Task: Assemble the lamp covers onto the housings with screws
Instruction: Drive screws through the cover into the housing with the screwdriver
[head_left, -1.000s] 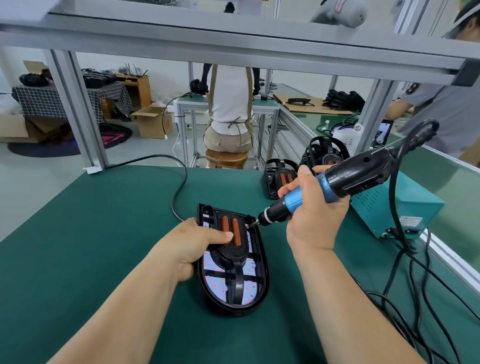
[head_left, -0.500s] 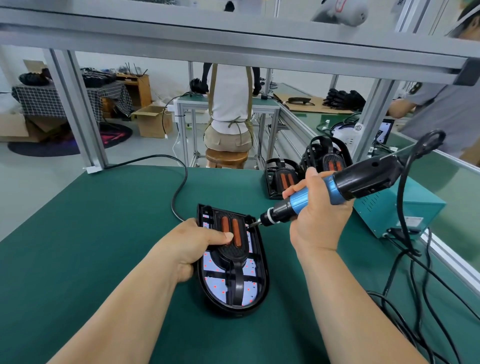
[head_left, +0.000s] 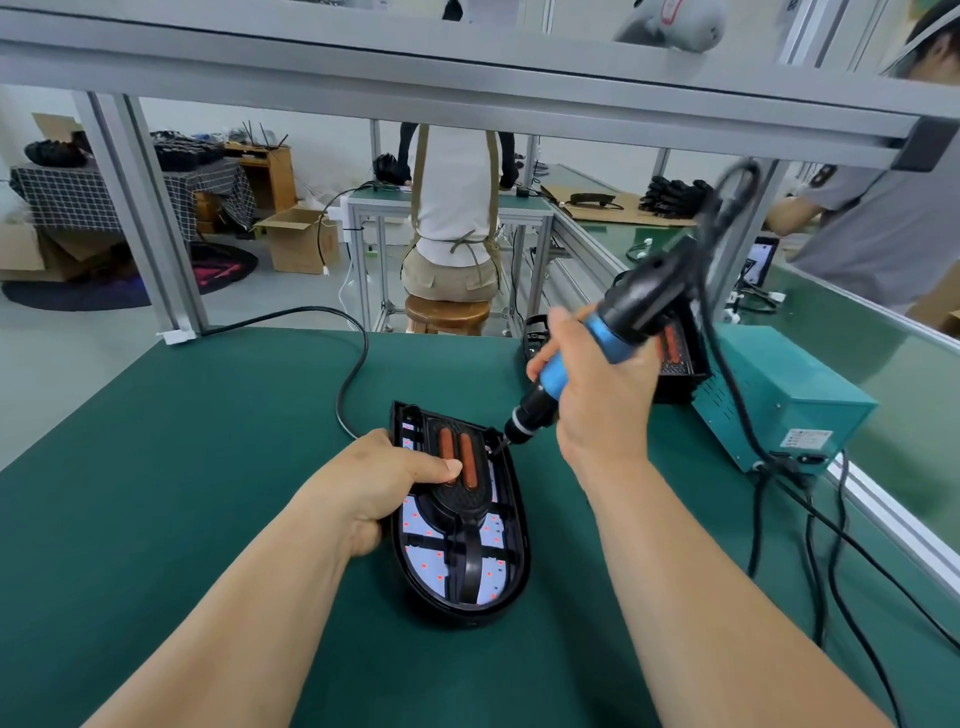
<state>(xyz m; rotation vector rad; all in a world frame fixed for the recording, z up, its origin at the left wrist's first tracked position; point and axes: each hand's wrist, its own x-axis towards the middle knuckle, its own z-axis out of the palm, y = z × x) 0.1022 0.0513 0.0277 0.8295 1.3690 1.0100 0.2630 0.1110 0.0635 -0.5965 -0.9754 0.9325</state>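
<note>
since a second ago i've tipped the screwdriver (head_left: 618, 322) steeper; its bit stays at the upper right corner of the lamp housing (head_left: 520, 545). right grip (head_left: 597, 410) wraps the screwdriver's blue barrel. left grip (head_left: 374, 483) curls over the housing's left edge, thumb on the black cover (head_left: 462, 501) seated inside it, on the green bench (head_left: 182, 467).

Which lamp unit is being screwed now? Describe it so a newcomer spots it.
Start at the green bench mat, then its middle. The lamp unit lies flat there, held by the left hand, with the right hand holding the screwdriver at its far right corner. The other units sit behind, beside the teal box.
</note>
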